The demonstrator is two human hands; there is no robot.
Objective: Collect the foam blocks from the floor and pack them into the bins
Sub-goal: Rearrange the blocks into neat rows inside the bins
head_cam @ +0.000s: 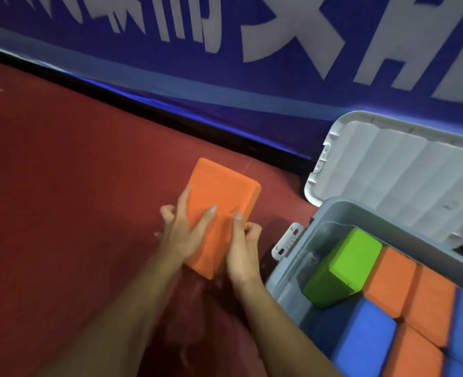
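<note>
Orange block [219, 186] near bin [282, 278] rim

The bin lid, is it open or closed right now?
Open. The lid is tipped back behind the bin, its ribbed underside showing, and the green block and others inside are uncovered.

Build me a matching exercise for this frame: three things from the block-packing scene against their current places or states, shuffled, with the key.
Things:
1. orange block
2. green block
3. lid

States:
A. swung open behind the bin
B. tilted in a corner inside the bin
C. gripped by the left hand and the right hand, outside the bin

Pairs: 1-C, 2-B, 3-A
</note>
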